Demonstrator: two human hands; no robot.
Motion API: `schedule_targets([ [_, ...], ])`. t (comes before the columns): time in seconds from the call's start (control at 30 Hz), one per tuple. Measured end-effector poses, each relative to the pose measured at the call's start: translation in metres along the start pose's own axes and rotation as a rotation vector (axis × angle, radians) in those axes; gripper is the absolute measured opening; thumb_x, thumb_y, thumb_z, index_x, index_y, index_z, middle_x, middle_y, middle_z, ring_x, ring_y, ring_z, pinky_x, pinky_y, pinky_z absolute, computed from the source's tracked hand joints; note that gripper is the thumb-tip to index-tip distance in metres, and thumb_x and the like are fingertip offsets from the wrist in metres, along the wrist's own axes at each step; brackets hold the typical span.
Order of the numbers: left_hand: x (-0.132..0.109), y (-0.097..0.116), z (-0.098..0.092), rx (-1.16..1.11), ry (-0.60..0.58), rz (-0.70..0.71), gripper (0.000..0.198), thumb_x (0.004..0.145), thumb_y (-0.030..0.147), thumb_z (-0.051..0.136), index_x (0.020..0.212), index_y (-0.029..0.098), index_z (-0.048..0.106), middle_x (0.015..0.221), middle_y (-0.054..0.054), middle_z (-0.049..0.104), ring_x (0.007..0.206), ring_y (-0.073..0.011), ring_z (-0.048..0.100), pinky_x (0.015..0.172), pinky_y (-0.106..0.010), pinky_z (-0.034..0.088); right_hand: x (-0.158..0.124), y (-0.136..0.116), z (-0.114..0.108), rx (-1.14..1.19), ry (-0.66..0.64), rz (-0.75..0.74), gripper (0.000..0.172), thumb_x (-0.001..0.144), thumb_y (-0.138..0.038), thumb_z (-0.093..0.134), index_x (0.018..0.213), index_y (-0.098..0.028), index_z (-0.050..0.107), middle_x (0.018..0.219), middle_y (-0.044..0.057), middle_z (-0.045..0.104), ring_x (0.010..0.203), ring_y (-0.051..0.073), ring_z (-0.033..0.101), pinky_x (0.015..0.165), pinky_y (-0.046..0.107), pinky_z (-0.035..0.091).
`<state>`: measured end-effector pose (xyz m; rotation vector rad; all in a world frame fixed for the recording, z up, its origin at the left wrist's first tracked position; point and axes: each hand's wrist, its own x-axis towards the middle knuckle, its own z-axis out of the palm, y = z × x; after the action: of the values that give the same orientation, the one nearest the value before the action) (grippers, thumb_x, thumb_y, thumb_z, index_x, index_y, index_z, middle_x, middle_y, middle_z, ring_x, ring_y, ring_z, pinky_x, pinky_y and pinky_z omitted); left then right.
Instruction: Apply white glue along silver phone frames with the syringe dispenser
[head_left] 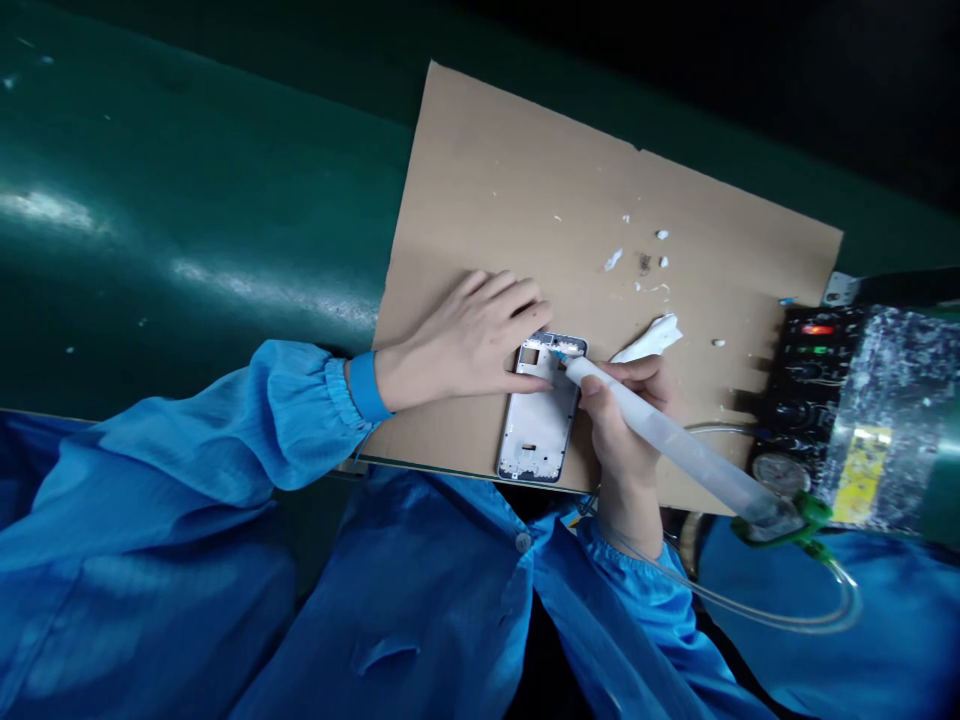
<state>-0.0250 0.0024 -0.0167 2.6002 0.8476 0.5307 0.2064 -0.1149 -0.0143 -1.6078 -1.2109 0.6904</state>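
Note:
A silvery phone frame (pixel 538 430) with small cutouts and a dark rim lies flat on a cardboard sheet (pixel 465 200). My left hand (pixel 476 340) grips its left side, the thumb laid across the surface and the index finger at the upper left corner. In my right hand (pixel 626 410) is a glue dispensing syringe (pixel 675 445), a long whitish barrel held at a slant like a pen. Its blue tip (pixel 559 354) is at the upper part of the frame; whether it touches cannot be made out. A green cap (pixel 795 520) closes the barrel's back end.
A clear hose (pixel 795 628) loops from the cap. At right stands a smeared dispenser box (pixel 885 400) with knobs, a gauge (pixel 780 472) and lit indicators. A crumpled white wipe (pixel 652 338) and white scraps (pixel 613 260) lie on the cardboard. The table (pixel 187 200) is green.

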Motion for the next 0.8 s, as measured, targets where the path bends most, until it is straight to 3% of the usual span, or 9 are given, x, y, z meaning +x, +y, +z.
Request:
schedule_targets([
  [0.4, 0.0006, 0.0009, -0.0012, -0.004, -0.013, -0.004, 0.062, 0.1, 0.065, 0.092, 0.135, 0.018, 0.071, 0.137, -0.016, 0.076, 0.131, -0.0376, 0.069, 0.104, -0.049, 0.05, -0.0024, 0.0028, -0.0019, 0.002, -0.022, 0.022, 0.035, 0.099, -0.049, 0.094, 0.099, -0.023, 0.07, 0.093, 0.001, 0.078, 0.075, 0.015, 0.07, 0.067, 0.031, 0.057],
  [0.8, 0.0013, 0.0026, -0.0036, 0.0, -0.025, -0.005, 0.064, 0.099, 0.062, 0.095, 0.137, 0.016, 0.071, 0.137, -0.016, 0.076, 0.13, -0.0377, 0.069, 0.104, -0.05, 0.051, -0.002, 0.0018, -0.001, 0.006, -0.018, 0.028, 0.037, 0.099, -0.052, 0.093, 0.098, -0.024, 0.07, 0.086, -0.001, 0.077, 0.069, 0.014, 0.069, 0.064, 0.031, 0.056],
])
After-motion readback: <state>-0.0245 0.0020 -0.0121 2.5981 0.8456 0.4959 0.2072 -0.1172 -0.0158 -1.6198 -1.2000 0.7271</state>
